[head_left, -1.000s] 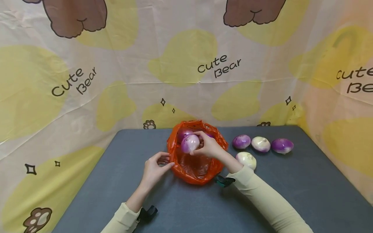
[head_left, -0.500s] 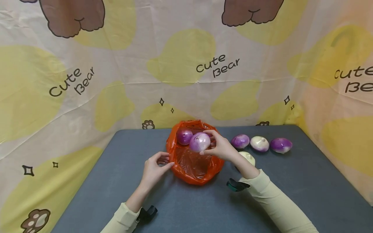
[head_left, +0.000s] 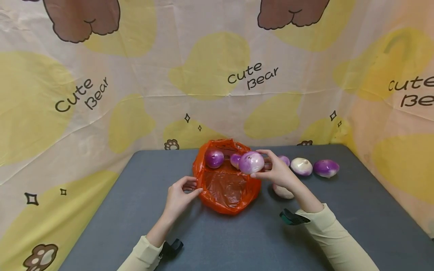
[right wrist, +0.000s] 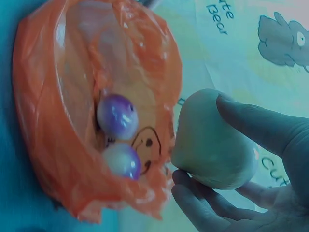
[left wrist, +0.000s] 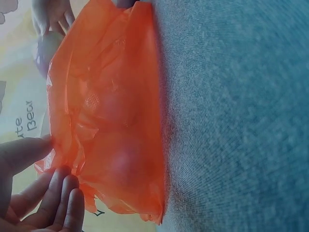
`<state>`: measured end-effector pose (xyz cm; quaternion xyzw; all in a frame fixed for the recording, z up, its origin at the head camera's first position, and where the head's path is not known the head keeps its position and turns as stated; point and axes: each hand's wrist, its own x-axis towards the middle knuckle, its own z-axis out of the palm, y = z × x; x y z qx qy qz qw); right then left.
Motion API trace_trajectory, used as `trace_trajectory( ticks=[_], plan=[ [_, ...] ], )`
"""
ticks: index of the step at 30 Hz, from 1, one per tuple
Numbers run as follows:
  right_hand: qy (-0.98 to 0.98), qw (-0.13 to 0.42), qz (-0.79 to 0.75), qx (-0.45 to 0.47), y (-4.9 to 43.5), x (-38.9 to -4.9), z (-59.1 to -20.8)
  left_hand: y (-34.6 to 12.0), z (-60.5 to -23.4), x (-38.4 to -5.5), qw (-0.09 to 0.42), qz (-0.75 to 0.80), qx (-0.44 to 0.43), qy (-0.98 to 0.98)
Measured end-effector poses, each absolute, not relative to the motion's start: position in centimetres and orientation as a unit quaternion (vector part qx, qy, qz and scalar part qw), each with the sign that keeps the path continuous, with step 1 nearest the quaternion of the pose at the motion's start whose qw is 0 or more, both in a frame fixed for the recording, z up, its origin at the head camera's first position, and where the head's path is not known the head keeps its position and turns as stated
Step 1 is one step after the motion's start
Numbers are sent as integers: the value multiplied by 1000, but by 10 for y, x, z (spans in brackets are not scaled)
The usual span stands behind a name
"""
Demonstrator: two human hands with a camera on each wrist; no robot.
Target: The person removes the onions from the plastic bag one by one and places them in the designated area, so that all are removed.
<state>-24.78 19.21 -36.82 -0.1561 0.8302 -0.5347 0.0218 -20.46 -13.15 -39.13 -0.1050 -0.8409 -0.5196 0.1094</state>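
Holding two turnips (head_left: 214, 158), the orange bag (head_left: 223, 192) is pinched by the left grip (head_left: 179, 195); the right grip (head_left: 276, 173) clasps another turnip (head_left: 251, 162).

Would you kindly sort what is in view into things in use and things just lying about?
In use: right hand holding a turnip; left hand pinching the orange plastic bag; two turnips in the bag.
Lying about: turnips on the table; bear-print backdrop.

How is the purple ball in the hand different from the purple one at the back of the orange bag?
The held ball is gripped in the right hand above the bag's rim; the bag ball lies inside the orange bag, untouched. The held one looks paler, with more white; the bag one is deeper purple. Both are round and glossy.
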Motion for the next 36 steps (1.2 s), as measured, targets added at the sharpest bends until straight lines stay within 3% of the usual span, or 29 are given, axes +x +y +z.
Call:
trace_trajectory(
  ticks=[13,20,36],
  plan=[
    [844,-5,-518,-139,230,-236,-364,-131,-394,-207,110,-522,-98,-840],
    [856,-3,-502,-122,250,-228,-363,-142,-422,-223,126,-517,-113,-839],
    [867,-16,-487,-104,292,-216,-372,-142,-423,-224,132,-504,-115,-846]
  ],
)
